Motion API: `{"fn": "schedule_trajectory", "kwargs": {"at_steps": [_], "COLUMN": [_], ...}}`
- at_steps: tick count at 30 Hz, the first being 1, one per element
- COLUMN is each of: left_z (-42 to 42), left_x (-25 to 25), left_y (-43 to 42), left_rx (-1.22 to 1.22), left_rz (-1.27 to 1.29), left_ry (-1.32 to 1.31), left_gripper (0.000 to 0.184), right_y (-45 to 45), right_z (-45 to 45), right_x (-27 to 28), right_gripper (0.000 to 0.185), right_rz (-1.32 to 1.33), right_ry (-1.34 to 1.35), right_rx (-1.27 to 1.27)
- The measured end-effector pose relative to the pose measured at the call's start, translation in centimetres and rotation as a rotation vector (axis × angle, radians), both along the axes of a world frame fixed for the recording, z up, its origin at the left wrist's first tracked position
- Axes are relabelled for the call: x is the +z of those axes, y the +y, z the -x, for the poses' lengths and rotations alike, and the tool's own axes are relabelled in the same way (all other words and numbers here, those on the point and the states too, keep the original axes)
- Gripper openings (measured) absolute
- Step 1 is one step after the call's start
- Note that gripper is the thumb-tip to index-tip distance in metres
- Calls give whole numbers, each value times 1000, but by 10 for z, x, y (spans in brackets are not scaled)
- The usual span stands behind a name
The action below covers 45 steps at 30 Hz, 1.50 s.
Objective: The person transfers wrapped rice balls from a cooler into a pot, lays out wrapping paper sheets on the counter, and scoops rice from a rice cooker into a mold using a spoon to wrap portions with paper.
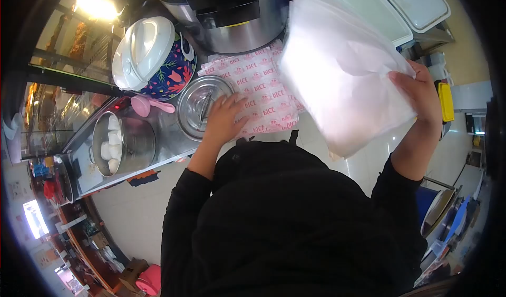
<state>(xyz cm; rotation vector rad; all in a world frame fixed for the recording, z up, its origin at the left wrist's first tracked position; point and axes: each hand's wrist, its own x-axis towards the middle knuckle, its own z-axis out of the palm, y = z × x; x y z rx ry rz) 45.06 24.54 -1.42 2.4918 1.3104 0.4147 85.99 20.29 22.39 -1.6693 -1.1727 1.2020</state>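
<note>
My right hand [420, 92] grips a stack of thin white paper sheets [342, 70] by its right edge, thumb on top. The stack is held up on the right and partly blurred. My left hand [225, 119] has its fingers spread over the edge of a steel pot lid [192, 105] and the printed wrapping paper [258, 94] beside it. Red lettering and pink drawings cover that paper, which lies on the steel counter. I cannot tell how firmly the left fingers press on either thing.
A flowered pot with a white lid [142, 55], a pink ladle [150, 106] and a steel pot [137, 144] holding several white pieces stand at left. A large steel cooker [232, 31] is behind the paper. A white lidded box [387, 12] stands at back right.
</note>
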Motion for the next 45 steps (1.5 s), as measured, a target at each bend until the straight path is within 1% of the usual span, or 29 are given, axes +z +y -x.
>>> {"fn": "schedule_trajectory", "kwargs": {"at_steps": [3,6,7,8,9,10,12,15,16,17,19,20,22,23,25,26,28,29,31,32,34,37,40,43,44,45], "left_z": [13,15,15,17,20,24,33,46,56,60,62,58,47,39,12,-3,-28,-36,-46,-50,-54,-55,-49,-47,-47,-45], "left_x": [-30,-32,-26,-23,-21,-24,-35,-17,-21,-20,-8,-3,1,3,8,8,-7,-17,-39,-47,-46,-42,-38,-32,-30,-29], "left_y": [-3,-10,-12,-16,-18,-23,-34,-46,-49,-55,-60,-62,-56,-50,-38,-31,-18,-16,-17,-15,-13,-10,-7,0,2,7], "left_rx": [70,130,144,171,201,233,292,207,192,256,382,411,333,292,177,122,24,-27,-54,-66,-135,-207,-217,-207,-208,-188], "left_rz": [-157,25,75,129,179,133,40,-35,-143,-94,-3,-65,-81,-92,26,84,18,-13,51,80,25,-2,40,38,27,70], "left_ry": [223,272,325,300,274,234,156,210,224,128,-64,-64,-84,-97,-142,-163,33,130,255,315,352,358,321,235,200,106], "left_gripper": [43,37,37,38,40,38,36,31,25,23,19,15,19,21,32,38,51,57,62,64,65,63,62,56,54,48], "right_y": [5,15,20,27,34,41,50,37,30,23,15,14,18,21,31,37,43,42,43,41,33,32,35,74,82,89], "right_z": [13,43,52,61,70,79,97,119,122,120,117,115,110,107,97,92,83,81,81,84,101,112,112,82,74,66], "right_x": [-2,-20,-27,-36,-51,-72,-133,-241,-270,-285,-295,-299,-287,-287,-287,-285,-278,-276,-263,-254,-225,-249,-278,-277,-275,-273], "right_gripper": [44,45,46,46,45,45,44,42,41,41,39,40,42,43,44,46,51,54,60,61,64,56,48,37,33,31], "right_rz": [-19,-75,-85,-94,-111,-126,-42,64,104,147,225,230,233,221,190,179,166,160,141,60,-93,-406,-580,-384,-324,-263], "right_ry": [108,246,273,301,401,503,461,496,504,448,337,287,182,68,-164,-191,-244,-385,-670,-800,-1052,-1022,-1004,-815,-897,-979], "right_rx": [121,81,81,84,66,48,-49,-129,-168,-162,-149,-120,-65,-7,113,158,247,248,244,229,197,483,585,378,298,215]}}
